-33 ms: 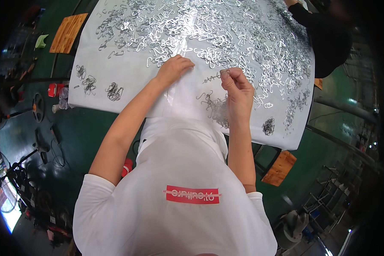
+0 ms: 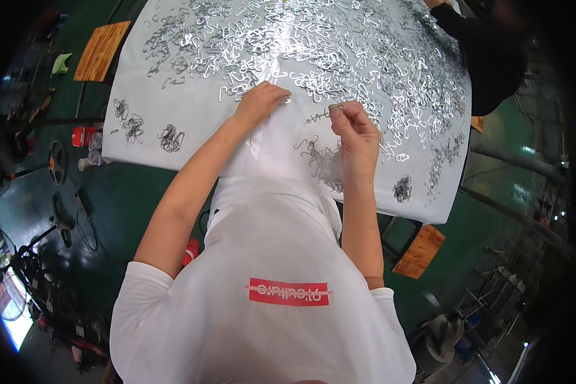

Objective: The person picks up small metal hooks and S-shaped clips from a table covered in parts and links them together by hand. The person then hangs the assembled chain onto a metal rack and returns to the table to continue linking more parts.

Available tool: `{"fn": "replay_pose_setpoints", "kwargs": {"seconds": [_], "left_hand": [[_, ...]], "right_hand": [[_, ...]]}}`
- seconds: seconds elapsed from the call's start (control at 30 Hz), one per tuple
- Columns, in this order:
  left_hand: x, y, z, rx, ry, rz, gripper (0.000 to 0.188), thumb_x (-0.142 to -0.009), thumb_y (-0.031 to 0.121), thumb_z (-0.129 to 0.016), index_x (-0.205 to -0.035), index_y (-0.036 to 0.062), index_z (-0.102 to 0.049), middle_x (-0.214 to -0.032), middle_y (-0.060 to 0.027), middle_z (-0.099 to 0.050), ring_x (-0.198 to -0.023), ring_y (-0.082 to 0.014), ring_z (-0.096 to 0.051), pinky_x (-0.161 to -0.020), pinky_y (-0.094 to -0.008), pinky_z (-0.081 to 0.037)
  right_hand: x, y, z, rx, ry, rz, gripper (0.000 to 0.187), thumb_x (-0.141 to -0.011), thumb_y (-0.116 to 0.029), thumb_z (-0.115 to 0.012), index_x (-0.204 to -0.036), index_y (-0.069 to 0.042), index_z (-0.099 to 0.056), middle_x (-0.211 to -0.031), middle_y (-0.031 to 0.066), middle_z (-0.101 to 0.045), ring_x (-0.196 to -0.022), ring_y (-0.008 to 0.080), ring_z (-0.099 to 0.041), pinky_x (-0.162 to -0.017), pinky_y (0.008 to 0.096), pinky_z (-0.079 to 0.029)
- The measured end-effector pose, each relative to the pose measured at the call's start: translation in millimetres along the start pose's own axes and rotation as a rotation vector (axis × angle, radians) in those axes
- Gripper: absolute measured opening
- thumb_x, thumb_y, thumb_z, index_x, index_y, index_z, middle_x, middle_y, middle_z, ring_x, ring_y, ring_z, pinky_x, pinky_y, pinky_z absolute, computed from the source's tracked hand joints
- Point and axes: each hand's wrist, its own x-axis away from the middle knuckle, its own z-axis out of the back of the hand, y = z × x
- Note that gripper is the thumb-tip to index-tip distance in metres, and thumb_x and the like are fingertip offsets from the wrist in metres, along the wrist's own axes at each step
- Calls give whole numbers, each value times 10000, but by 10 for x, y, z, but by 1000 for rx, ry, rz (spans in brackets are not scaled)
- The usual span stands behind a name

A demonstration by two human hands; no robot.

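A broad spread of shiny S-shaped metal hooks (image 2: 326, 38) covers the far part of the white-covered table (image 2: 205, 109). My left hand (image 2: 260, 104) rests at the near edge of this spread, its fingers curled together. A small bright bit shows at its fingertips; what it is I cannot make out. To the right, my right hand (image 2: 360, 137) is closed in a pinch, thumb against forefinger, on a metal hook (image 2: 335, 107). A short string of thin dark metal pieces (image 2: 316, 118) trails to the left from that pinch. Beside the right wrist lies a loose heap of darker hooks (image 2: 323, 163).
Small tangled clumps of hooks lie at the table's near left (image 2: 171, 137) and near right (image 2: 402, 189). At the far right, another person's dark sleeve (image 2: 486, 54) reaches over the table. Wooden stools stand at the left (image 2: 102, 51) and near right (image 2: 419, 251).
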Motion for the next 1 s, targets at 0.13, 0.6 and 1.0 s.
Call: {"fn": "replay_pose_setpoints", "kwargs": {"seconds": [0.13,0.6,1.0], "left_hand": [[-253,227,141,297,80,418,237,-897,143,-599,-1117,90,-670,-866,-21,-670,-692,-114,-592,-633,-262,-499],[-499,1441,1190,789,-104,450,194,-868,131,-641,-1026,21,-668,-881,-21,-672,-752,-67,-585,-621,-206,-457],[-439,1528,1123,580,124,331,127,-825,82,-664,-939,45,-707,-862,-29,-696,-777,-97,-638,-633,-227,-467]], "right_hand": [[-38,53,14,37,-1,51,54,-817,-27,-706,-843,-19,-660,-872,-5,-560,-838,95,-530,-780,243,-418],[-82,141,-58,131,-33,192,58,-818,-49,-705,-871,-29,-691,-861,2,-542,-778,81,-539,-665,220,-429],[-197,241,80,550,-90,258,127,-793,-70,-701,-919,-55,-693,-832,20,-576,-744,128,-577,-653,272,-432]]}}
